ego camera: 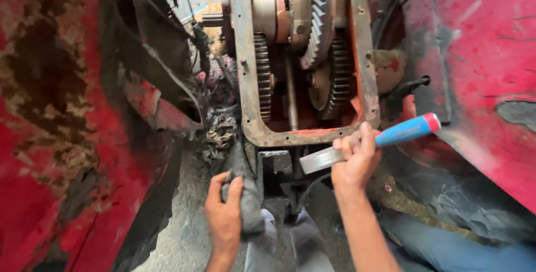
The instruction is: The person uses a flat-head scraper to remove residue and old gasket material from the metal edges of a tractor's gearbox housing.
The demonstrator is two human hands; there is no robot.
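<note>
Right hand (357,157): grip closed on blue-and-red-handled flat steel scraper (368,145), held just below rusty open gearbox housing (304,135) | left hand (226,210): grip closed on dark grey rag (245,194), below-left of housing | blade is best kept flat along rim.

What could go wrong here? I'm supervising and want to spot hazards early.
1. The right hand holds the scraper by its blue and red handle just beside the open gear housing; scraped debris may drop among the exposed gears.
2. A slip could drive the knuckles into the housing's rusty rim.
3. The left hand grips a dark greasy rag, so its hold may be slippery.
</note>
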